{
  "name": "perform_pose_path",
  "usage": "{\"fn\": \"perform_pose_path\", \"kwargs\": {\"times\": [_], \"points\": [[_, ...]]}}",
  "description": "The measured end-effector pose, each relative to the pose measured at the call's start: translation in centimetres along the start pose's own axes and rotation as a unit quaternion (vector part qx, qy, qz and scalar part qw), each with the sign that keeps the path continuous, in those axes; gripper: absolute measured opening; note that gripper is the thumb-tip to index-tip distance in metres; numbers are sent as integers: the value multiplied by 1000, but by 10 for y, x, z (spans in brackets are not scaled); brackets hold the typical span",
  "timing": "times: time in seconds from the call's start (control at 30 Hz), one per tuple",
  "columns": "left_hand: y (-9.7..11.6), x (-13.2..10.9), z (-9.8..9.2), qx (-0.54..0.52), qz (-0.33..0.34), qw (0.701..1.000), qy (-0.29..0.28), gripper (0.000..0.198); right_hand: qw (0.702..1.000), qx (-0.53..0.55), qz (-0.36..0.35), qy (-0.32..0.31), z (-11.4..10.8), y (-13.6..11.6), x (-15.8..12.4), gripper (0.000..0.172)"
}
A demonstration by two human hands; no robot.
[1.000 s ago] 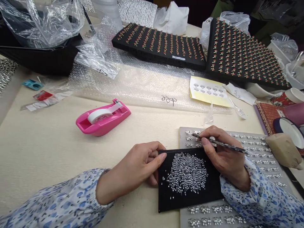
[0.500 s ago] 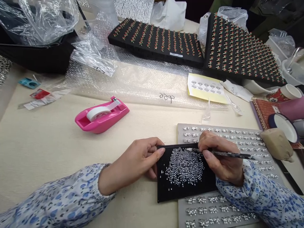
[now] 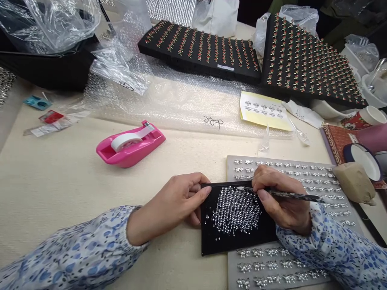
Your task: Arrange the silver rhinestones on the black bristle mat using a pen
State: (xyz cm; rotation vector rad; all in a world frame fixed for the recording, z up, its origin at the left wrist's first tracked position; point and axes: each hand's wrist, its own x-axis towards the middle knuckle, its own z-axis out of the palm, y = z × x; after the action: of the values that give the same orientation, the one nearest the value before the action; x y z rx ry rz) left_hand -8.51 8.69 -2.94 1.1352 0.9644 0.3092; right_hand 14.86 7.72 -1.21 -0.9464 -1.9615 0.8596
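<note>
My left hand (image 3: 178, 205) is closed on the left edge of a small black tray (image 3: 211, 243), thumb on top and fingers beneath. Many tiny shiny rhinestones (image 3: 237, 211) lie spread over its middle. In my right hand (image 3: 282, 199) is a slim dark pen-like stick (image 3: 298, 196) with a pale pointed tip. That tip meets the upper edge of the rhinestones. Under the tray's right part is a grey foam board (image 3: 232, 262) set with rows of silver star- or flower-shaped pieces.
A pink tape dispenser (image 3: 130, 145) stands left of the tray. Behind lie bubble wrap (image 3: 181, 108), a yellow-backed label sheet (image 3: 266, 110) and two black foam boards (image 3: 199, 66) of small red-and-gold pieces. A beige lump (image 3: 355, 183) sits on the grey board's right edge.
Almost nothing differs. The whole view has shifted slightly; both hands keep their hold, and the stick's tip stays at the upper edge of the rhinestones.
</note>
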Motion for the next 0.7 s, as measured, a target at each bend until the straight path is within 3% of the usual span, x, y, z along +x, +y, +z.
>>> {"fn": "perform_pose_path", "kwargs": {"times": [0.6, 0.7], "points": [[3, 0, 0, 10, 1, 1000, 6, 21, 1000, -7, 0, -23, 0, -1, 1, 16], [2, 0, 0, 10, 3, 1000, 3, 21, 1000, 13, 0, 10, 0, 0, 0, 18]]}}
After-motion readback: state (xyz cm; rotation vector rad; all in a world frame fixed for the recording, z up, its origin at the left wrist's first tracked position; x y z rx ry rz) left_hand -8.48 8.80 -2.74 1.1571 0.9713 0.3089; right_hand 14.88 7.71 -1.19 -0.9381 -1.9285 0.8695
